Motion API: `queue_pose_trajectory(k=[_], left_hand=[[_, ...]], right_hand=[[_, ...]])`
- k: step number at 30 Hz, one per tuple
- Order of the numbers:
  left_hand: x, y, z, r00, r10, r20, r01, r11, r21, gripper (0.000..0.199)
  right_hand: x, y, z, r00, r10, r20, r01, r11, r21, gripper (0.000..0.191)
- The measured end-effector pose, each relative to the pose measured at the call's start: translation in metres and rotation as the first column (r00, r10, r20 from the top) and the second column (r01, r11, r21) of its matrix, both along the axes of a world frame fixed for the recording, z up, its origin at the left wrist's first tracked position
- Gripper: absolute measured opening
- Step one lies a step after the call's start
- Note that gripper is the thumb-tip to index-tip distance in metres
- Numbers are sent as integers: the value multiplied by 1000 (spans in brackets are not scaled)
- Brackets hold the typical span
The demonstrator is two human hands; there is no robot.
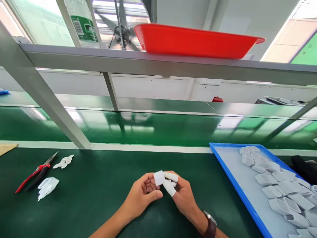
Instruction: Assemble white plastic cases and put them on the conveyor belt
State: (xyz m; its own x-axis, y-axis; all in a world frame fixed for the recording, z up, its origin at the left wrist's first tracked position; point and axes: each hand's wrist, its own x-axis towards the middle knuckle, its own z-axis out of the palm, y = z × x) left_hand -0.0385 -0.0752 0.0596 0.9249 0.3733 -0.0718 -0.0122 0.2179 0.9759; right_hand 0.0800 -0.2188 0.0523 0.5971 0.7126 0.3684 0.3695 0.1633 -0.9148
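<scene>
A small white plastic piece [159, 178] is held between my two hands above the dark green table. My left hand [143, 194] curls its fingers behind the piece, its thumb just below. My right hand [184, 195], with white covers on two fingers and a watch on the wrist, pinches the piece from the right. More white plastic shows beside its covered fingers, partly hidden by them. Many similar white parts [287, 181] lie in a blue-rimmed tray [231, 177] to the right.
Red-and-black pliers [38, 173] and white pieces [48, 187] lie at the left. A metal frame [158, 64] crosses above, bearing a red tray [195, 41] and a bottle [83, 24]. Black cloth [303, 169] sits at far right.
</scene>
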Motion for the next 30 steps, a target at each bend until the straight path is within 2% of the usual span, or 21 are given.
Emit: queue_pose_trajectory(k=[3, 5, 10, 13, 15, 18, 20, 21, 23, 25, 27, 30], left_hand=[[-5, -2, -3, 978, 179, 111, -202, 944, 261, 64], [-8, 0, -5, 962, 197, 190, -253, 907, 337, 62], [-10, 7, -6, 950, 150, 273, -261, 863, 433, 34], [-10, 9, -6, 950, 120, 287, -249, 847, 470, 36], [-12, 10, -7, 955, 92, 283, -220, 859, 463, 36], [-13, 15, -11, 966, 54, 254, -171, 869, 464, 34], [-13, 18, -15, 975, 36, 218, -145, 851, 504, 36], [-13, 20, -17, 980, 22, 198, -126, 835, 535, 41], [-12, 21, -19, 988, -29, 148, -66, 797, 600, 48], [-12, 23, -19, 993, -53, 101, -23, 776, 631, 49], [-10, 26, -18, 997, 11, 75, -56, 782, 621, 43], [2, 44, -12, 982, 174, 78, -186, 785, 590, 40]], right_hand=[[3, 1, -4, 951, 1, -310, -29, 996, -87, 31], [2, 3, -6, 911, 22, -411, -67, 993, -93, 37], [-6, 9, -5, 823, 80, -563, -126, 991, -44, 36], [-8, 9, -7, 784, 121, -609, -163, 987, -14, 35], [-6, 9, -11, 801, 120, -587, -174, 984, -37, 34], [-4, 10, -15, 924, 46, -379, -102, 986, -129, 28], [-5, 11, -16, 994, -8, -106, -8, 989, -151, 23], [-6, 11, -17, 999, -12, 34, 17, 990, -143, 22], [-6, 11, -16, 969, 15, 248, 15, 992, -121, 23], [-2, 10, -16, 920, 18, 392, 18, 996, -88, 27], [8, 7, -17, 849, -51, 526, 72, 997, -19, 33], [27, 6, -23, 693, -197, 693, 200, 977, 77, 41]])
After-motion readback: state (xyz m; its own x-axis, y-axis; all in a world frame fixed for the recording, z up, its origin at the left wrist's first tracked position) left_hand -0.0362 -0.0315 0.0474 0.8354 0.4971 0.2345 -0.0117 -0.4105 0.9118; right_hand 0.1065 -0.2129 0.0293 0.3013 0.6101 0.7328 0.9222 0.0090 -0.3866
